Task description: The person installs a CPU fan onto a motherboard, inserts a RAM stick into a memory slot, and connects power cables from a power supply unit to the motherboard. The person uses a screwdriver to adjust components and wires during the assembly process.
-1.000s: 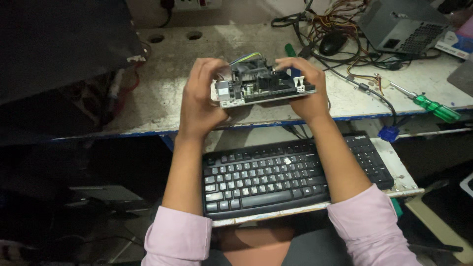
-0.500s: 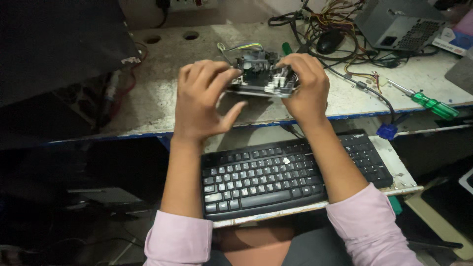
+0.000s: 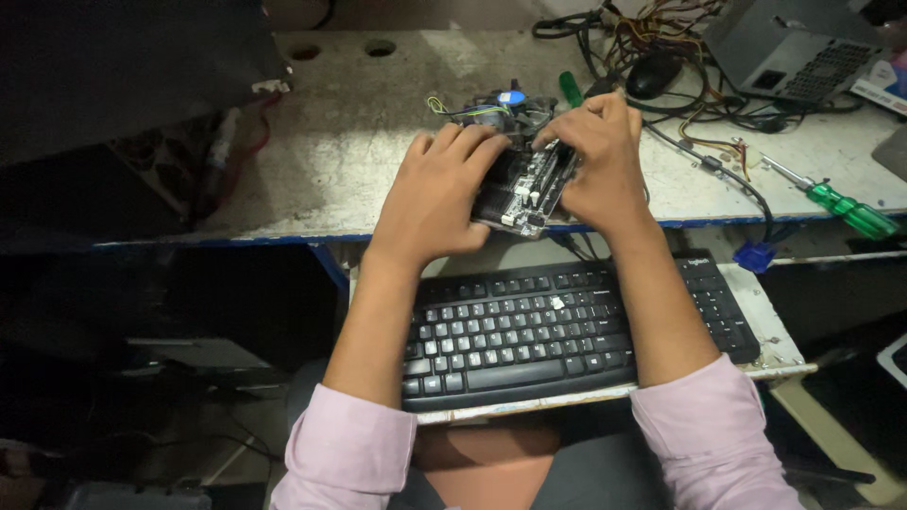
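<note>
Motherboard [image 3: 522,194] is down at the near edge of the worn white workbench [image 3: 359,142] now, lying pretty much flat, whereas half a second ago it was tipped up between the hands and a second ago it was held up off the bench facing the camera. Small dark board with white connectors and slots, and a round cooler fan [image 3: 505,106] with a blue centre sticker at its far end, thin yellow-green wires curling off to the left.

Left hand [image 3: 436,194] lies palm-down over the board's left side, fingers together and curled over its edge. Right hand [image 3: 597,156] is bunched up on the right side, fingertips pressing down onto the slot area; can't tell if it's pinching anything.

Just nearer than the board, a black keyboard [image 3: 557,331] sits on a pull-out tray under the forearms. Off to the right lies a green-handled screwdriver [image 3: 846,210]. Far right there's a black mouse [image 3: 654,73], a cable tangle [image 3: 661,28] and a grey power supply box [image 3: 794,42].
</note>
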